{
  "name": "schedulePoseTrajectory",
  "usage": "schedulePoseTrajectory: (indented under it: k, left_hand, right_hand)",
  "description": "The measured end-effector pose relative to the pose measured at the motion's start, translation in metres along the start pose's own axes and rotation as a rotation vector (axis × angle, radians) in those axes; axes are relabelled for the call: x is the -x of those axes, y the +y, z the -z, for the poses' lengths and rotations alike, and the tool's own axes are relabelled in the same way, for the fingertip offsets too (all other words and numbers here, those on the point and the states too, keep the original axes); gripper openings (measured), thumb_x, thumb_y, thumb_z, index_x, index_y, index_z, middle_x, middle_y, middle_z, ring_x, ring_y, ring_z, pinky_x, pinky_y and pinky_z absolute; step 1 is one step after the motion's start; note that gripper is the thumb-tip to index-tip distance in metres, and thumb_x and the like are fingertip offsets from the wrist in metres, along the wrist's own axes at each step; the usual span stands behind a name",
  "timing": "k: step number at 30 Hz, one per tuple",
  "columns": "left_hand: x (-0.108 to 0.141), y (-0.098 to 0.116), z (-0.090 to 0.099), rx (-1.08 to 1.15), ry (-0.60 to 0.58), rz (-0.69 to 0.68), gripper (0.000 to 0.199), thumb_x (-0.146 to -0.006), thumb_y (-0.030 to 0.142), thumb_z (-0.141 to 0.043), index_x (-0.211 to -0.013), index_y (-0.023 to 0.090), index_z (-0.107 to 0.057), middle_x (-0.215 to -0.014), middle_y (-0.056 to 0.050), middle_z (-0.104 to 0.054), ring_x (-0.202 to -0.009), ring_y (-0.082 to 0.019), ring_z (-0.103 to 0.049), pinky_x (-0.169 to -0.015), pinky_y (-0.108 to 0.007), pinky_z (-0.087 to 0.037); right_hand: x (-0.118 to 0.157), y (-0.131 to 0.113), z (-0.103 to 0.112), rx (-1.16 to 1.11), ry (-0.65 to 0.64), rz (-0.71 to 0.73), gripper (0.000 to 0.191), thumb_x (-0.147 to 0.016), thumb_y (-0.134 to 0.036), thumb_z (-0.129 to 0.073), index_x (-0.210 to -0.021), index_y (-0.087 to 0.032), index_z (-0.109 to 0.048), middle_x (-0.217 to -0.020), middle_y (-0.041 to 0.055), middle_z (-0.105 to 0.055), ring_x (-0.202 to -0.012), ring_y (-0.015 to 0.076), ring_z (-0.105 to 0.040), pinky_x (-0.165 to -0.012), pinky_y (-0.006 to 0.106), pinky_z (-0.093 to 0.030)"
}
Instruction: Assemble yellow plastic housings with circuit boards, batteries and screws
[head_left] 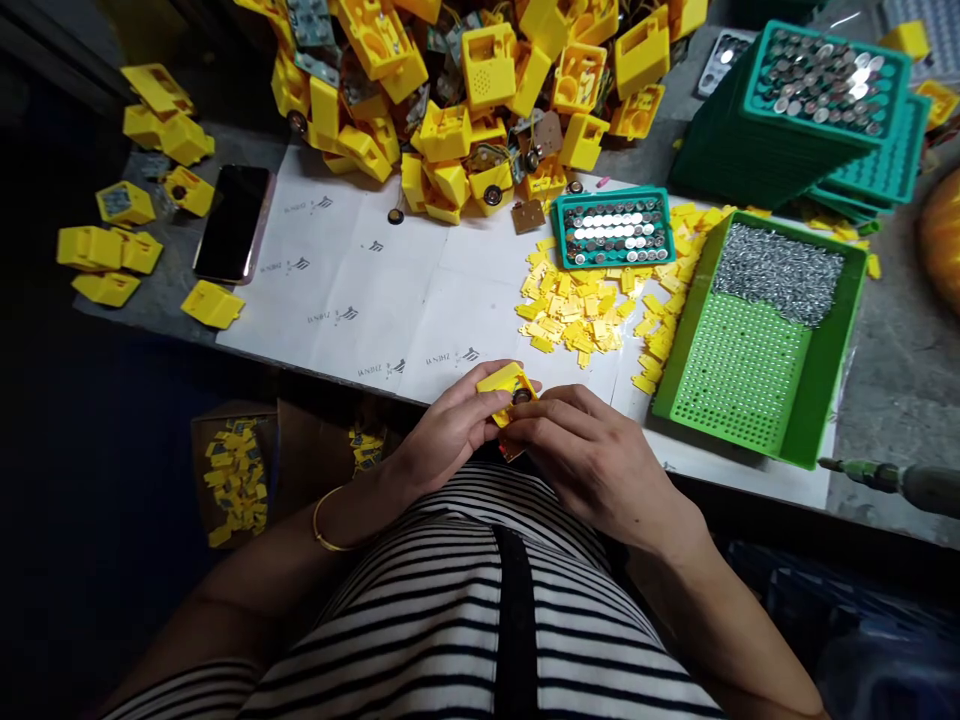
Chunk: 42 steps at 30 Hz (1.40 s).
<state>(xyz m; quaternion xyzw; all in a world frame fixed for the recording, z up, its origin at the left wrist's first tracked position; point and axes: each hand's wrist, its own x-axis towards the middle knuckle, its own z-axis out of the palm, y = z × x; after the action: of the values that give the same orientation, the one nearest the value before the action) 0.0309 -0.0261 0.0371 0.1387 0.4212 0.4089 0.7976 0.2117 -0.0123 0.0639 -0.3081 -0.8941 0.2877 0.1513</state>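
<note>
My left hand [450, 430] grips a small yellow plastic housing [496, 381] just off the table's front edge, its open side turned toward my right hand. A dark round speaker [521, 397] shows inside the housing. The fingers of my right hand [592, 455] are closed at the housing's near side. From under those fingertips sticks a small reddish-brown board [511, 449], which they appear to pinch; most of it is hidden. Whether the board is joined to the housing by wires, I cannot tell.
Many yellow housings [487, 65] with boards and speakers are heaped at the back. Loose yellow pieces [577, 310] lie by a teal tray of metal discs [611, 228]. A green basket [825, 400] holds screws, with a screwdriver tip [859, 470] beside it. A phone [234, 225] lies left.
</note>
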Motion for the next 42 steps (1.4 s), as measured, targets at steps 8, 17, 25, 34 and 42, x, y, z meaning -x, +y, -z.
schedulePoseTrajectory:
  k: [8,17,25,34,42]
  left_hand:
    - [-0.001,0.000,-0.003,-0.081,0.036,-0.003,0.029,-0.081,0.013,-0.052,-0.108,0.018,-0.056,-0.089,-0.001,-0.063,-0.076,-0.012,-0.058,-0.063,-0.021,-0.048]
    - [0.003,0.003,-0.004,-0.108,0.044,0.017,0.031,-0.079,0.012,-0.055,-0.108,0.021,-0.057,-0.096,-0.001,-0.065,-0.083,-0.013,-0.059,-0.073,-0.023,-0.049]
    - [0.006,0.004,-0.005,-0.254,0.026,-0.044,0.029,-0.079,0.011,-0.055,-0.106,0.021,-0.062,-0.104,-0.003,-0.066,-0.095,-0.015,-0.059,-0.083,-0.026,-0.045]
    - [0.008,0.009,0.001,-0.139,-0.054,0.043,0.033,-0.079,0.014,-0.053,-0.110,0.019,-0.062,-0.109,-0.007,-0.067,-0.097,-0.018,-0.059,-0.084,-0.030,-0.046]
    - [0.006,0.003,0.001,-0.259,0.071,-0.044,0.025,-0.089,0.027,-0.053,-0.112,0.021,-0.058,-0.107,-0.006,-0.066,-0.094,-0.017,-0.061,-0.078,-0.028,-0.049]
  right_hand:
    - [0.002,-0.002,0.001,-0.142,0.059,-0.017,0.021,-0.092,-0.011,-0.051,-0.109,-0.015,-0.063,-0.108,0.0084,-0.066,-0.101,0.0213,-0.057,-0.085,0.036,-0.052]
    - [0.004,-0.001,-0.003,-0.234,0.161,-0.092,0.020,-0.093,-0.014,-0.054,-0.112,-0.017,-0.059,-0.104,0.0078,-0.064,-0.098,0.0157,-0.062,-0.085,0.029,-0.053]
    - [0.008,-0.003,-0.005,-0.303,0.250,-0.108,0.017,-0.092,-0.014,-0.058,-0.105,-0.022,-0.065,-0.100,0.0053,-0.066,-0.095,0.0149,-0.066,-0.082,0.027,-0.056]
    - [0.012,-0.002,-0.008,-0.258,0.254,-0.068,0.024,-0.089,-0.010,-0.061,-0.108,-0.022,-0.065,-0.104,0.0064,-0.065,-0.093,0.0145,-0.066,-0.078,0.026,-0.056]
    - [0.008,-0.006,-0.006,-0.249,0.243,-0.073,0.020,-0.091,-0.011,-0.057,-0.105,-0.022,-0.066,-0.103,0.0062,-0.066,-0.091,0.0141,-0.066,-0.077,0.026,-0.057]
